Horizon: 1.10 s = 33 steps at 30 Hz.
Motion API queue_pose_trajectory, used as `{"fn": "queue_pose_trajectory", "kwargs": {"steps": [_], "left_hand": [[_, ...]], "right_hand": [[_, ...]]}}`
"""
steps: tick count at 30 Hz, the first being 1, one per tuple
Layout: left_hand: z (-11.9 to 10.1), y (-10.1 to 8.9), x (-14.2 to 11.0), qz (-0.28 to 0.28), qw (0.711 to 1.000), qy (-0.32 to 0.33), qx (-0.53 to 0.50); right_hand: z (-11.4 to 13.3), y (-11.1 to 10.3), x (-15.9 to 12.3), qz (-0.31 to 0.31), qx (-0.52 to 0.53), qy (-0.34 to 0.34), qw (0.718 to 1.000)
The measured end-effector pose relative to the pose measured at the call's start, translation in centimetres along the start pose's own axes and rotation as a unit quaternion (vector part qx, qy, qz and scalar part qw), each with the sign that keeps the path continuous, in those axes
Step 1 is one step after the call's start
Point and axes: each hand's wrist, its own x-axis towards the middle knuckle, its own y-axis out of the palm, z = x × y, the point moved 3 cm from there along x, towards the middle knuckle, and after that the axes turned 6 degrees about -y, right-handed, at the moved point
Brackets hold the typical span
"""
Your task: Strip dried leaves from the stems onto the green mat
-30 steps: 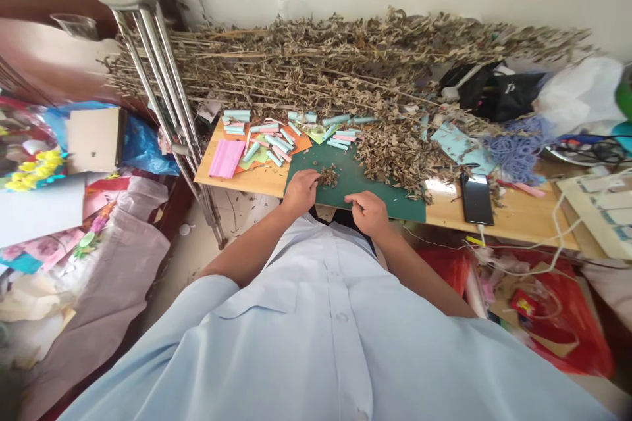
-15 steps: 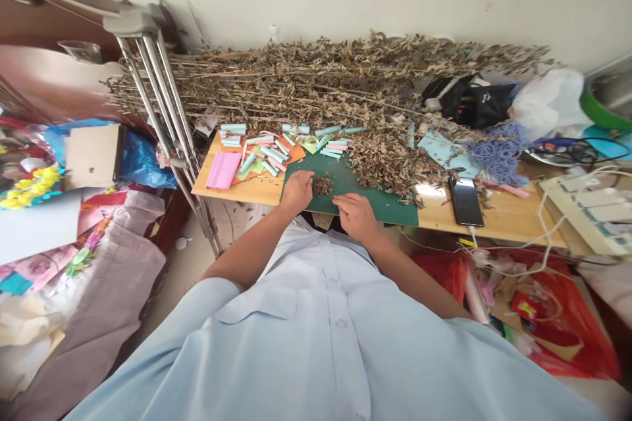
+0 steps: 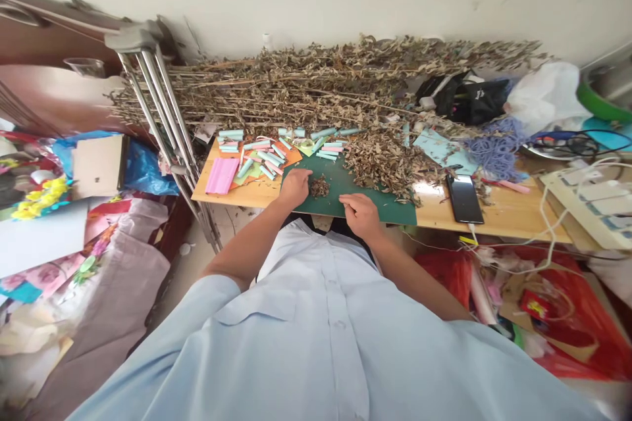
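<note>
A small heap of crumbled dry leaves [image 3: 320, 187] lies on the green cutting mat [image 3: 340, 173], between my two hands. At its left edge my left hand [image 3: 295, 188] rests on the mat, fingers curled and closed. My right hand [image 3: 362, 216] is at the mat's front edge, right of the heap and apart from it. Its fingers are bent and pressed together, pointing left. Whether anything small is in either hand is hidden. A bigger pile of dry leaves [image 3: 385, 168] covers the mat's right and back part.
Pink and light-blue paper rolls [image 3: 266, 159] and a pink paper stack [image 3: 222, 175] are on the left. Long dried plant stalks [image 3: 296, 89] line the wall. A phone [image 3: 465, 199], purple cord [image 3: 494, 148] and power strip [image 3: 592, 200] lie right. Metal crutches [image 3: 165, 105] lean at the left.
My right hand has drawn back to the right, away from the small heap, and its fingers are more bent. My left hand has stayed nearly in place. The view has shifted slightly.
</note>
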Motion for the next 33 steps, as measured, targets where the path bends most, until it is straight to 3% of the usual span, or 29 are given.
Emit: {"fn": "queue_pose_trajectory", "kwargs": {"steps": [3, 9, 14, 20, 24, 29, 33], "left_hand": [[-0.7, 0.2, 0.2, 0.005, 1.0, 0.001, -0.004], [-3.9, 1.1, 0.1, 0.034, 0.995, 0.091, 0.039], [-4.3, 1.6, -0.6, 0.081, 0.985, 0.126, 0.086], [-3.0, 1.3, -1.1, 0.025, 0.992, 0.099, 0.072], [-3.8, 0.7, -1.8, -0.036, 0.994, 0.085, 0.067], [-5.8, 1.1, -3.8, -0.083, 0.994, 0.07, 0.025], [-8.1, 3.4, -4.8, -0.038, 0.99, 0.09, -0.101]], "right_hand": [[-0.5, -0.4, 0.2, -0.022, 0.024, -0.004, 0.999], [-1.0, -0.2, 0.3, -0.024, 0.052, -0.021, 0.998], [-1.3, 0.1, 0.1, -0.014, 0.058, -0.033, 0.998], [-1.6, 0.3, 0.0, -0.01, 0.082, -0.038, 0.996], [-1.5, 0.0, 0.0, -0.019, 0.092, -0.034, 0.995], [-1.7, -2.6, 1.0, -0.026, -0.039, 0.033, 0.998], [-2.7, -3.6, 2.8, 0.067, -0.172, 0.07, 0.98]]}}
